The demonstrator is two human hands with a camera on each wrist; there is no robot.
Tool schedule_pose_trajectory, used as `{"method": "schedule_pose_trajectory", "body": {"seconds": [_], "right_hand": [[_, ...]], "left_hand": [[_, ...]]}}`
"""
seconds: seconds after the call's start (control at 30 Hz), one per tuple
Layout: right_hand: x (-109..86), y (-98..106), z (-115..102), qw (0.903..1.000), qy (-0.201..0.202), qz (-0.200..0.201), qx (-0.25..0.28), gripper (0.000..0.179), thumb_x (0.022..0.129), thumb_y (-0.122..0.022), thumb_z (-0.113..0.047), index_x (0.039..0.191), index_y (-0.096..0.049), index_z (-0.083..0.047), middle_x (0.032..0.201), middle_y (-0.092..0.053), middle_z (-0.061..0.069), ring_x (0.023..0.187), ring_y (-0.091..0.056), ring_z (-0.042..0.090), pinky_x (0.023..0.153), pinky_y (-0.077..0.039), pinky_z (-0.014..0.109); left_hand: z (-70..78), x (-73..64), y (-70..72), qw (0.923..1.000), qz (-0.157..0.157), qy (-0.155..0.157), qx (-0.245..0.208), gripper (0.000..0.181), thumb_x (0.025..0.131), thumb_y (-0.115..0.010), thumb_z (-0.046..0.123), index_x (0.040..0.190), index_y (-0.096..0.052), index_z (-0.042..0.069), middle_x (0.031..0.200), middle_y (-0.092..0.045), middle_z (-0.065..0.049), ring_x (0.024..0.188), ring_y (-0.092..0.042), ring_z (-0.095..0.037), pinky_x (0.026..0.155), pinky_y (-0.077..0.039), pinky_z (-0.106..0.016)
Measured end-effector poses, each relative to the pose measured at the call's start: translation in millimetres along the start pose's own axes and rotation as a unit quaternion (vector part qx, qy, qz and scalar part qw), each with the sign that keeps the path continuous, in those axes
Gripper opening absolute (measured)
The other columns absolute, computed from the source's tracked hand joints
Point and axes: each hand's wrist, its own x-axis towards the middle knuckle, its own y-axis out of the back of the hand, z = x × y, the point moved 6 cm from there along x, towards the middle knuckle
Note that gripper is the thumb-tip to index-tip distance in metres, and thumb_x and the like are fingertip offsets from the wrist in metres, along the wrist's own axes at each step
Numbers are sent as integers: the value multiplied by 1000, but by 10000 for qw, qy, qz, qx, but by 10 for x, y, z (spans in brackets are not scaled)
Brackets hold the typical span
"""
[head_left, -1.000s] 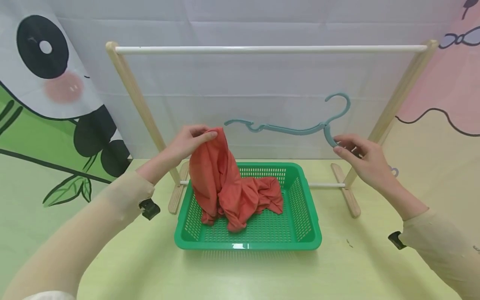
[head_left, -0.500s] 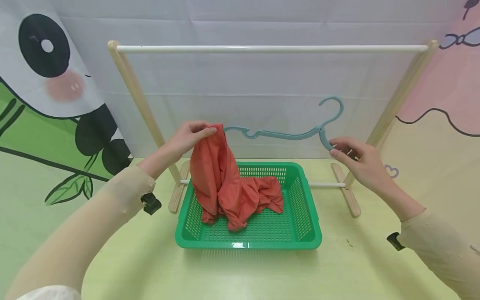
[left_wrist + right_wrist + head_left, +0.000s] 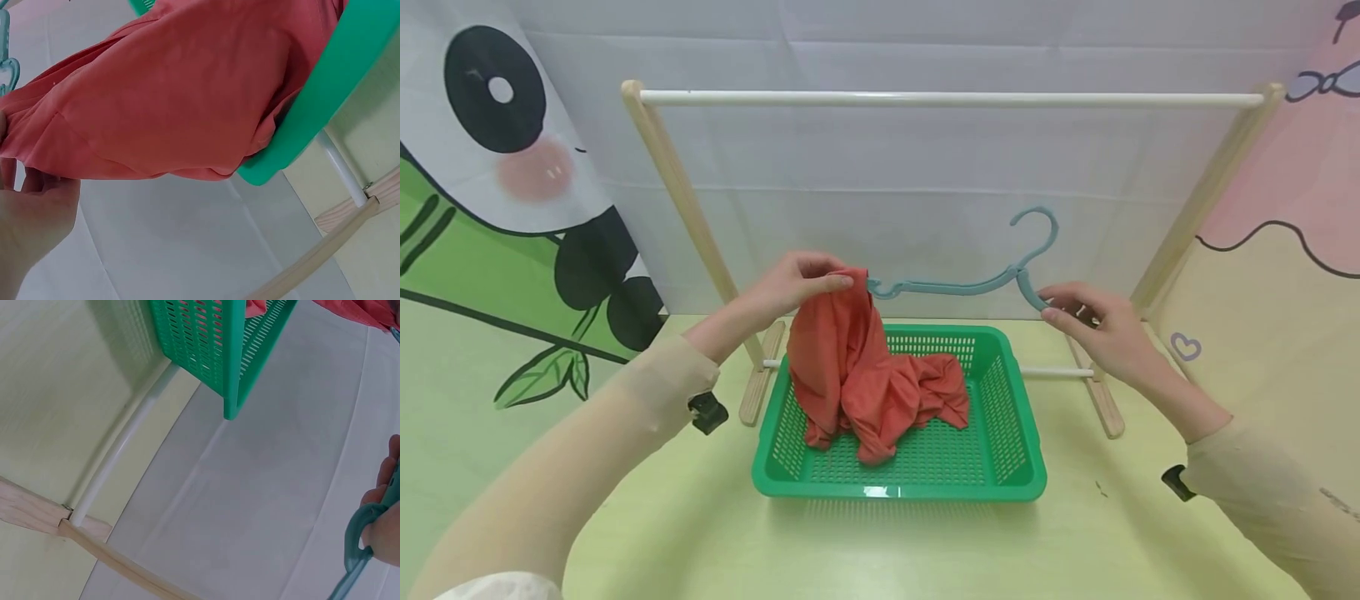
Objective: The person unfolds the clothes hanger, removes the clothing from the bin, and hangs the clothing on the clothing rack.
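A red garment (image 3: 842, 350) is pinched at its upper edge by my left hand (image 3: 797, 287), and its lower folds lie in the green basket (image 3: 895, 490). In the left wrist view the red cloth (image 3: 169, 94) stretches from the fingers down over the basket's rim. My right hand (image 3: 1093, 325) pinches the right arm of a light blue clothes hanger (image 3: 958, 288), whose hook points up. The hanger's left tip is hidden in the garment beside my left fingers. In the right wrist view, fingers (image 3: 382, 478) wrap the hanger's end (image 3: 357, 534).
Behind the basket stands a rack with a white top rail (image 3: 947, 99) and wooden posts (image 3: 681, 192). A white lower bar (image 3: 1056, 372) joins its wooden feet (image 3: 1101, 392). A pale cloth backdrop (image 3: 925, 158) with cartoon prints hangs behind.
My right hand has moved left and slightly down with the hanger. The hanger's left tip, earlier outside the garment, has passed into it. My left hand has shifted slightly right and down.
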Motion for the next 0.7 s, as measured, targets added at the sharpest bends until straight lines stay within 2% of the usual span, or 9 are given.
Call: {"method": "schedule_pose_trajectory", "body": {"seconds": [0.3, 0.53, 0.7], "right_hand": [[36, -67, -28, 9998, 66, -72, -165, 24, 97, -64, -14, 120, -69, -17, 88, -64, -21, 78, -54, 2, 68, -43, 17], [64, -142, -83, 9995, 235, -169, -81, 24, 95, -66, -14, 118, -70, -18, 89, -67, -14, 76, -54, 4, 65, -43, 19], [87, -193, -106, 9994, 261, -217, -66, 24, 95, -66, -14, 119, -70, -19, 92, -69, -8, 76, -54, 5, 65, -43, 19]], "left_hand": [[68, -11, -144, 9991, -351, -215, -68, 27, 93, -70, 30, 116, -72, 17, 113, -71, -2, 107, -61, -16, 99, -48, -38], [136, 7, -265, 9979, -573, -263, 128, 26, 93, -70, 31, 115, -72, 17, 112, -72, -3, 100, -64, -17, 91, -51, -35], [208, 12, -296, 9972, -654, -322, 163, 26, 95, -67, 28, 117, -72, 15, 114, -72, -5, 101, -65, -16, 92, -52, -34]]}}
